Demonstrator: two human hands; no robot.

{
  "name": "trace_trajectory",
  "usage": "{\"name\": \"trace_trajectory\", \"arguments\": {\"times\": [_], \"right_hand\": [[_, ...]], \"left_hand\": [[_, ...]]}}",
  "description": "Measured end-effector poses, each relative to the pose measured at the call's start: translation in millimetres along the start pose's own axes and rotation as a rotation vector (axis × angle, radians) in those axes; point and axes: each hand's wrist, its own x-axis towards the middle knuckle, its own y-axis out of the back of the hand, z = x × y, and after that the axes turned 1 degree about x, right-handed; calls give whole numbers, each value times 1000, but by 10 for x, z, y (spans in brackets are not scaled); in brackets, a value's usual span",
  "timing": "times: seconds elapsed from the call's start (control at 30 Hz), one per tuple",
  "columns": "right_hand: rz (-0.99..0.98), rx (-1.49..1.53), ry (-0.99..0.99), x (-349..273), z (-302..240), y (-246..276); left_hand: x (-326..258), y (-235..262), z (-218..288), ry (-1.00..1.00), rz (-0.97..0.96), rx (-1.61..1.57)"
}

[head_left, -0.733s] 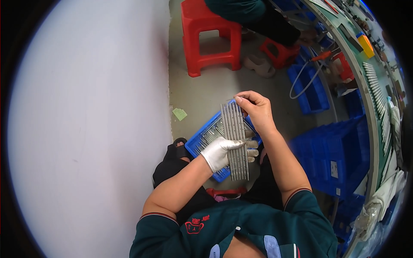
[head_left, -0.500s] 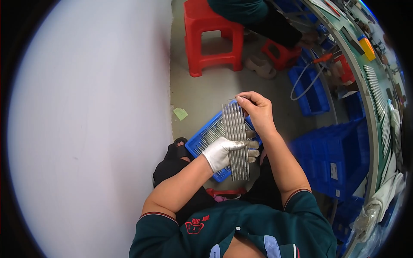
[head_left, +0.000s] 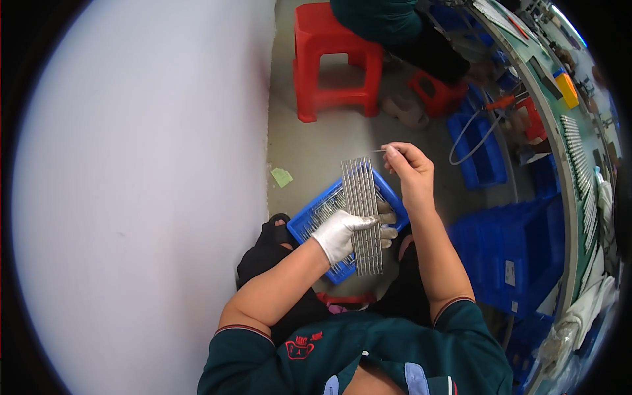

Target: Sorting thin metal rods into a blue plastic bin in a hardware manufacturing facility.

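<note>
My left hand [head_left: 339, 235], in a white glove with greyish fingertips, grips a flat row of several slim metal rods [head_left: 361, 191]. Its thumb lies across their front and the fingers come round behind. Bare and pinched, my right hand [head_left: 415, 171] is raised just right of the rods' upper ends. A short thin pin-like piece [head_left: 377, 151] sticks out leftward from its fingertips, apart from the rods. Under the left hand, a blue plastic bin [head_left: 306, 215] stands on the floor between my feet, with many more metal rods [head_left: 322, 219] in it.
A white wall [head_left: 145, 197] runs along my left. Ahead are a red stool [head_left: 336, 59] and another person's dark-clothed leg [head_left: 438, 56]. On the right, blue crates [head_left: 494, 237] are stacked beside a green-topped workbench [head_left: 550, 99]. A green paper scrap [head_left: 282, 176] lies on the floor.
My right hand has moved rightward, away from the rods' upper ends, with the thin piece in its pinch. The left hand keeps its grip on the rods, nearly still.
</note>
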Motion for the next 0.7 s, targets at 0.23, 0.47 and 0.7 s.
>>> {"name": "trace_trajectory", "arguments": {"times": [0.23,0.47,0.7], "right_hand": [[-99,-336,147,-181,-103,30],[-98,-523,323,-195,-157,-62],[-146,-952,848,-186,-240,-170]], "left_hand": [[-27,47,99,-84,33,32],[-18,1,96,-111,123,84],[66,41,-7,-242,309,205]]}}
